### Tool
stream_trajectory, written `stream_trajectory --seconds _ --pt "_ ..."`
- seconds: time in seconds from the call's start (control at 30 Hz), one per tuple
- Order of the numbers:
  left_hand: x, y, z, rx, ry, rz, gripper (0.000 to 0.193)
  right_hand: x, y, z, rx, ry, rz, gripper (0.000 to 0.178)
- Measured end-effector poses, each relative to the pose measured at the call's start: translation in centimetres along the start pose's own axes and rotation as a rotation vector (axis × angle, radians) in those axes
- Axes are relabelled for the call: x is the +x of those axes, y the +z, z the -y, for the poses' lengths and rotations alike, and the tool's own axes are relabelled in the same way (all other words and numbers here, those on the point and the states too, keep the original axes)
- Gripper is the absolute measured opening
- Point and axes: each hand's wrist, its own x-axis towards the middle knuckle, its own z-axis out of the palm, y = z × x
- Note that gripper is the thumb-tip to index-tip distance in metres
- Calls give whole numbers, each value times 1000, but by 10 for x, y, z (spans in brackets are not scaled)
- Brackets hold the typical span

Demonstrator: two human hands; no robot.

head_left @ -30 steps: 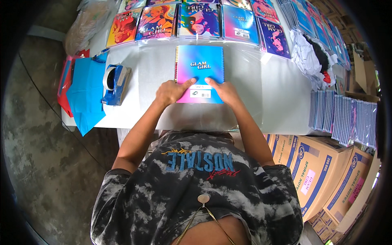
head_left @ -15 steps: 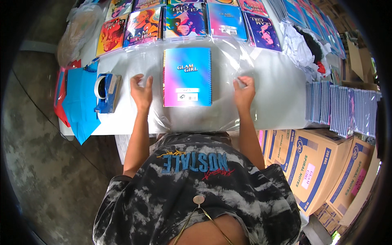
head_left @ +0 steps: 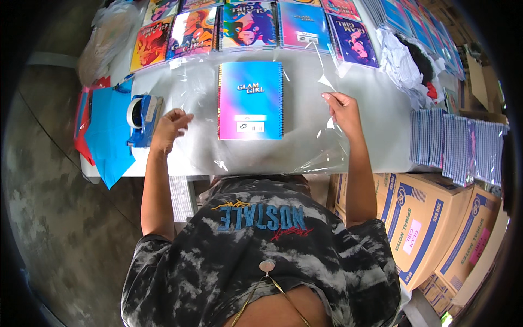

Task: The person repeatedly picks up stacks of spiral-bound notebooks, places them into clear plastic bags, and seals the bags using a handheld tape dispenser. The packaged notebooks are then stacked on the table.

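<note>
A stack of spiral notebooks with a blue-and-pink cover lies in the middle of the white table, on a sheet of clear plastic film. To the right of it, my right hand is raised with thumb and fingers pinched on the film, which pulls up in shiny folds. On the left, my left hand is closed with fingers curled, close to a blue tape dispenser. Whether film lies between its fingers is hard to see.
Rows of colourful notebooks line the far side. Blue plastic hangs over the left edge. Crumpled white plastic and notebook stacks stand at the right. Cardboard cartons sit below the table's right side.
My hands have moved apart: the left one towards the tape dispenser with fingers curling in, the right one outward and up, drawing the film with it. The notebooks stay in place.
</note>
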Motion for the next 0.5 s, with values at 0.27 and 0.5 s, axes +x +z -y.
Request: stream_trajectory --seconds 0.27,0.5 --pt "-4 38 -17 171 576 136 17 20 21 8 -265 -639 139 26" --pt "13 101 -31 -57 622 218 18 17 117 -6 559 -337 144 18"
